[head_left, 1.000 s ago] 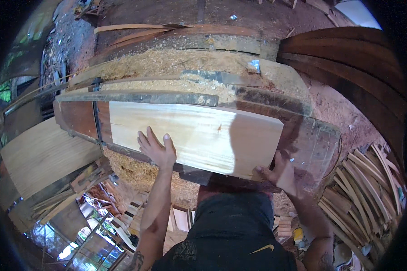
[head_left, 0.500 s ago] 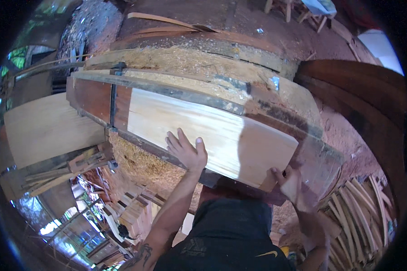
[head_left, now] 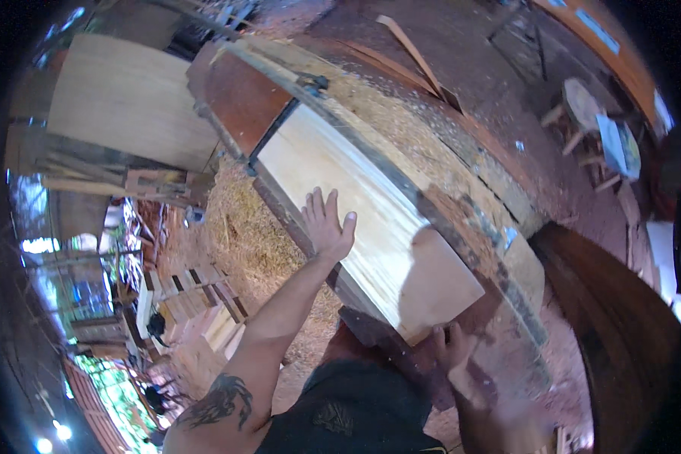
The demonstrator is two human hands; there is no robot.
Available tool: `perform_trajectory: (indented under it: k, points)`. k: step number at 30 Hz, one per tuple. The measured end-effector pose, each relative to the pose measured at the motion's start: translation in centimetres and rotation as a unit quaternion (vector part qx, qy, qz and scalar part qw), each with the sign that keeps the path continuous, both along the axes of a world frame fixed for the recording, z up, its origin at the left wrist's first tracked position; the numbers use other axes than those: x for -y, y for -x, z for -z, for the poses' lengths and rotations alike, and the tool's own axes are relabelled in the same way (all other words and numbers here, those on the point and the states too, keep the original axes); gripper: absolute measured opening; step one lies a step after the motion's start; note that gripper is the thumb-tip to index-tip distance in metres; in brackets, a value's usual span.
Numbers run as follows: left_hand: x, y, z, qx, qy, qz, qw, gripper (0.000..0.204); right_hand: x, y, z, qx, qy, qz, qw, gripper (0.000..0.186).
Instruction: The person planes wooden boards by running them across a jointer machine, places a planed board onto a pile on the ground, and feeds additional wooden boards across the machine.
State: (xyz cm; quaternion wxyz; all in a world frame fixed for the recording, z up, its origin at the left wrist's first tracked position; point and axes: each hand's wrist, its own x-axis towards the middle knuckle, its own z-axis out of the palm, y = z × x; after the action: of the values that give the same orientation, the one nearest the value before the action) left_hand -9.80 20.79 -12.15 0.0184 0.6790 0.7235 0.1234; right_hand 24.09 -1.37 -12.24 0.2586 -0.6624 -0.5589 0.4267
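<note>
A pale, smooth wooden board (head_left: pixel 363 219) lies at a slant on a long narrow workbench (head_left: pixel 405 178). My left hand (head_left: pixel 330 227) rests flat on it near the near long edge, fingers spread. At the board's near right end, in shade, is my right hand (head_left: pixel 452 348); its thumb and a finger stand apart at the end edge, the other fingers hard to make out. A dark bar clamp (head_left: pixel 274 127) crosses the bench at the board's far end. Beyond the clamp, a reddish-brown board (head_left: pixel 242 98) lies on the same bench.
Wood shavings (head_left: pixel 242 219) heap left of the bench. A pale panel (head_left: pixel 129 102) leans at the far left. Stacked wooden blocks (head_left: pixel 197 303) stand at lower left. Large dark planks (head_left: pixel 613 333) rise at the right. Far right stands a wooden stool (head_left: pixel 583 102).
My view has turned, so the bench now slants more steeply. My left hand stays flat on the board. My right hand remains at the board's end, its thumb now nearer the edge.
</note>
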Motion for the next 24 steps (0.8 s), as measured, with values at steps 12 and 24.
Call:
perform_trajectory:
  k: [12,24]
  points:
    - [-4.9,6.7,-1.3,-0.002,0.042,-0.036,0.998,0.072,-10.0,13.2,-3.2,0.075,-0.249,-0.316,0.912,0.045]
    - [-8.3,12.2,-0.9,0.044,-0.035,-0.045,0.997,0.069,-14.2,19.5,-1.3,0.142,-0.333,-0.313,0.878,0.04]
